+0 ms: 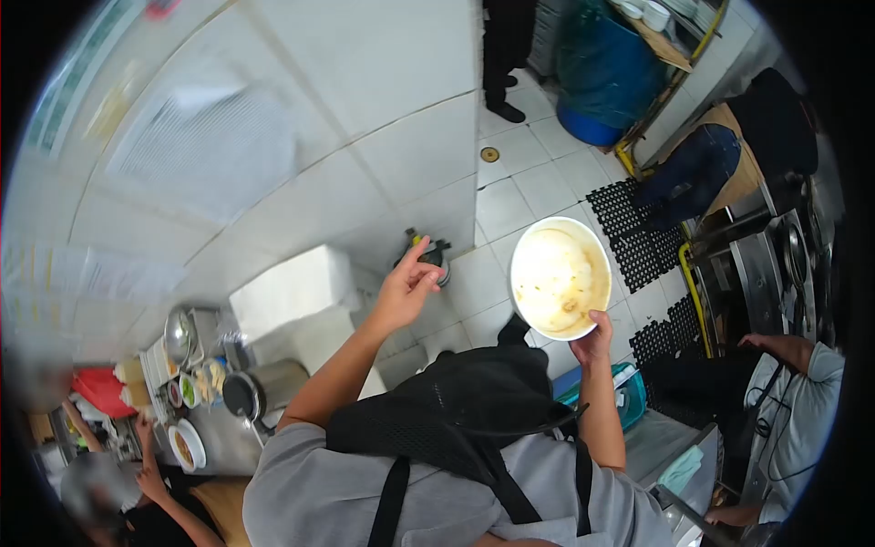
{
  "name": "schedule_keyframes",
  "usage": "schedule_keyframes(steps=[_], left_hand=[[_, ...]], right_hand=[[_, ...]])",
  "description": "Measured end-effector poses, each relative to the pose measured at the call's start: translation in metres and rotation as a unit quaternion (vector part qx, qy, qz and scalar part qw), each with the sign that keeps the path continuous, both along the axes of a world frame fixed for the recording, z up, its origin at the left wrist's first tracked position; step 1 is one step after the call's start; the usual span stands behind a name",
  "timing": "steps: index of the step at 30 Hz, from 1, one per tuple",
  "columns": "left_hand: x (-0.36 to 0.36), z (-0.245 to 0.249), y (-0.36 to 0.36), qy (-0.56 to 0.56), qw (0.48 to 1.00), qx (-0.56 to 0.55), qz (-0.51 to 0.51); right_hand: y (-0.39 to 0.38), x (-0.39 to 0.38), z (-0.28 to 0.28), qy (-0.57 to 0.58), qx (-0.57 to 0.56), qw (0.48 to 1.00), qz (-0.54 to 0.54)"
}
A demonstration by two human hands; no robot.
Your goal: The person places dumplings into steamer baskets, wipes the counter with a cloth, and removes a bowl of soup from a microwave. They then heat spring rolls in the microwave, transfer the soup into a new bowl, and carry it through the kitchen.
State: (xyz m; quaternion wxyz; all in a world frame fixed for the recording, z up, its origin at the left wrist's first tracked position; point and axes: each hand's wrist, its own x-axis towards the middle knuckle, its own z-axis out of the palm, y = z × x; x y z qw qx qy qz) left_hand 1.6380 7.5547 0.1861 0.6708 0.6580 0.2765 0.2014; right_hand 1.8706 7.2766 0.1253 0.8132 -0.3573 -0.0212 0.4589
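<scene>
A white round bowl [561,278] with brownish residue on its inside is gripped at its lower rim by my right hand [594,339], the thumb over the edge. The bowl is held out over the tiled floor, its open side facing the camera. My left hand [407,290] is raised to the left of the bowl, apart from it. Its index finger is stretched out and the other fingers are loosely bent, with nothing in them. Behind that hand, a dark device with a yellow part [437,260] is near the wall corner.
At left, a metal counter [214,428] bears food containers and a dish [187,445], beside another person [100,492]. Two people [770,128] [793,401] stand at right near metal equipment. Black mats [629,232] and a blue barrel [597,82] are on the floor.
</scene>
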Motion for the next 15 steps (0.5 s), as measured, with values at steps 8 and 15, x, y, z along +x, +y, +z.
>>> schedule_keyframes(steps=[8, 15], left_hand=[[0.175, -0.001, 0.044, 0.013, 0.998, 0.033, -0.042], [0.278, -0.024, 0.079, 0.069, 0.998, -0.003, -0.012]], right_hand=[[0.080, 0.158, 0.009, -0.015, 0.037, 0.997, 0.059], [0.189, 0.300, 0.023, -0.066, 0.024, 0.990, 0.126]])
